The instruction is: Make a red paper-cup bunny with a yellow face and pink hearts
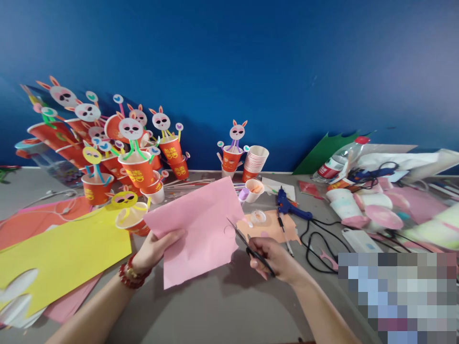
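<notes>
A sheet of pink paper (201, 229) is pinched at its left edge by my left hand (156, 248), thumb on top and fingers underneath. A small circle is drawn near the sheet's right edge. My right hand (270, 258) grips a pair of scissors (247, 244) with dark handles. Their blades point up and left, at the paper's right edge beside the drawn circle. Whether the blades touch the paper I cannot tell. Beyond the right hand, a piece of orange paper (274, 222) lies on the table, with a pen (285, 234) across it.
Red paper cups (138, 172) with rabbit figures crowd the back left. Yellow paper (82, 243) covers the left side. A cup stack (255, 162) stands behind the sheet. A blue glue gun (290, 203), its cable and a bottle (335, 160) are on the right.
</notes>
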Tool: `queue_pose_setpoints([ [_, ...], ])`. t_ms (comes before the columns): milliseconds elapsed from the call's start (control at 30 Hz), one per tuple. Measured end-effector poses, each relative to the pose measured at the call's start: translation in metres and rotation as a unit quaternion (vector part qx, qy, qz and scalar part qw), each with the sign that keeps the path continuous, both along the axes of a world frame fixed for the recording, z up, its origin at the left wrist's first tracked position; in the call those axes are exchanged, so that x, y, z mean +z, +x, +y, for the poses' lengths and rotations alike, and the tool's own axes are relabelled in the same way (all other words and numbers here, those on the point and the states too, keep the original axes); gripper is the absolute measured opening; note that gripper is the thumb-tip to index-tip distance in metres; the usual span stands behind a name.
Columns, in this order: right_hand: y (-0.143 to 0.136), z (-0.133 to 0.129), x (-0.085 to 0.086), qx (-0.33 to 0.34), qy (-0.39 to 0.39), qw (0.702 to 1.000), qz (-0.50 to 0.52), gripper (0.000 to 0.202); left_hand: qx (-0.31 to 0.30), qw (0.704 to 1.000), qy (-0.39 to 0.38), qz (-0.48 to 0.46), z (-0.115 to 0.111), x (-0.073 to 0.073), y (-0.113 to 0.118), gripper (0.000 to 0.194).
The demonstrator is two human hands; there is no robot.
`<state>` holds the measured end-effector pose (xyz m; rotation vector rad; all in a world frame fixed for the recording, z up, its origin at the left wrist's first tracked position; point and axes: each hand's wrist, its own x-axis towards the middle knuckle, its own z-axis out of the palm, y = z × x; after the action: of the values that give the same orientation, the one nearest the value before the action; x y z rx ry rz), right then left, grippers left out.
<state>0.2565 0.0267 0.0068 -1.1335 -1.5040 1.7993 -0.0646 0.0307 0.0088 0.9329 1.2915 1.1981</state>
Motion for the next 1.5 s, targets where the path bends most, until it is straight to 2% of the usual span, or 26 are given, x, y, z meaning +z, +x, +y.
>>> queue_pose_setpoints([
  [200,0.002,0.001,0.002,0.004,-0.005,1.000,-0.009,0.056,-0.002,1.000,0.002,0.019,0.000,0.004,0.000,0.031],
  [400,0.005,0.001,0.001,0.014,-0.005,1.000,-0.028,0.059,-0.004,1.000,0.001,-0.013,0.000,0.006,0.000,0.026],
  [667,0.010,0.002,0.003,0.040,0.046,0.994,-0.086,0.058,-0.016,0.999,-0.004,-0.028,0.002,0.008,-0.002,0.024],
  [933,0.015,0.003,-0.001,0.047,0.067,0.991,-0.109,0.057,-0.009,1.000,-0.006,-0.009,0.002,0.015,0.000,0.031],
  [1033,0.011,0.004,-0.001,0.028,0.052,0.994,-0.094,0.058,0.004,0.998,-0.022,-0.053,0.003,0.019,0.003,0.041],
  [1133,0.003,0.004,0.001,-0.004,0.038,0.998,-0.058,0.057,0.010,0.986,-0.045,-0.160,0.007,0.021,0.009,0.054],
  [1233,-0.005,0.004,0.001,-0.047,0.051,0.997,-0.035,0.055,-0.040,0.977,-0.014,-0.211,0.006,0.017,0.017,0.041],
  [1300,-0.009,0.004,-0.002,-0.075,0.058,0.995,-0.035,0.054,-0.127,0.975,0.033,-0.180,0.001,0.015,0.024,0.030],
  [1333,-0.010,0.004,-0.005,-0.088,0.063,0.993,-0.038,0.054,-0.188,0.970,0.048,-0.147,-0.002,0.014,0.027,0.031],
  [1400,-0.012,0.003,-0.012,-0.105,0.076,0.990,-0.049,0.054,-0.283,0.953,0.077,-0.082,-0.009,0.013,0.032,0.045],
  [1433,-0.013,0.002,-0.015,-0.106,0.082,0.989,-0.056,0.054,-0.304,0.947,0.088,-0.056,-0.011,0.014,0.035,0.050],
  [1500,-0.015,0.000,-0.019,-0.097,0.090,0.989,-0.066,0.053,-0.288,0.952,0.099,-0.015,-0.014,0.016,0.040,0.047],
])
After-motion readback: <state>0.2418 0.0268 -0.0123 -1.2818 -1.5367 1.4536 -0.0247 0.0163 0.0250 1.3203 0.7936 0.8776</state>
